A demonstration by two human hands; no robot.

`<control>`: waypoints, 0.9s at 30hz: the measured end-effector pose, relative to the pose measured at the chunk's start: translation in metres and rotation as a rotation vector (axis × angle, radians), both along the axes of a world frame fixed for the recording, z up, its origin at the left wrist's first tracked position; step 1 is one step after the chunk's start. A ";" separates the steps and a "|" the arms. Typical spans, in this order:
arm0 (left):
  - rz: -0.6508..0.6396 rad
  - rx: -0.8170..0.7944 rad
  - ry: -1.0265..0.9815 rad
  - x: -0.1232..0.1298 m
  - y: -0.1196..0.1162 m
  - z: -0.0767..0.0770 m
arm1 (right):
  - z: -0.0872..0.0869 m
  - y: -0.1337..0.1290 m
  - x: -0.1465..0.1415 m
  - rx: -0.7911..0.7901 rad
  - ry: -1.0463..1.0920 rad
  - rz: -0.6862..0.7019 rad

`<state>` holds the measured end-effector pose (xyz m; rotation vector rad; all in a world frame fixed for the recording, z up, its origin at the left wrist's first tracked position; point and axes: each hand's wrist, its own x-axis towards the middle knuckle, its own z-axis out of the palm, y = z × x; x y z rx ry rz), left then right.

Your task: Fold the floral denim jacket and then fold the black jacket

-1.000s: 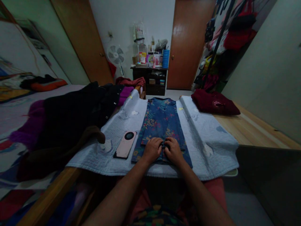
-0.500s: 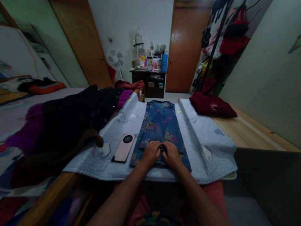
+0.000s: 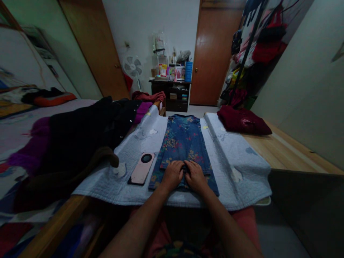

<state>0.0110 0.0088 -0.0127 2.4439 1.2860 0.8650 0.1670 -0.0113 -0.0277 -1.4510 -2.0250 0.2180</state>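
A folded blue denim garment (image 3: 185, 138) with a floral print lies flat in front of me, a dark curved edge at its far end. My left hand (image 3: 174, 174) and my right hand (image 3: 195, 175) meet over its near part, fingers curled inward and thumbs close together. Both grip a small dark bunched bit of the cloth between them; the fingers partly hide it. To the left of the garment lies a pink phone (image 3: 142, 168), back side up, with a round black camera ring.
A pale quilted cloth (image 3: 228, 161) covers the surface under the garment. On the left bed lies a black jacket (image 3: 80, 125) with purple trim. A folded maroon garment (image 3: 243, 120) rests on the wooden board (image 3: 268, 150) at right. Behind stand a fan (image 3: 133, 66) and a dark cabinet (image 3: 172, 95).
My hands stay in the same place on the garment. Only the camera view has shifted very slightly.
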 end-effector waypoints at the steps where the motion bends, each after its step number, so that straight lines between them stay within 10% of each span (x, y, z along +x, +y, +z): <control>1: 0.001 -0.002 0.002 0.000 0.000 0.000 | -0.001 0.000 0.000 0.010 0.006 -0.007; 27: -0.012 0.016 -0.016 -0.002 0.001 -0.003 | 0.007 -0.001 0.001 0.012 0.012 0.020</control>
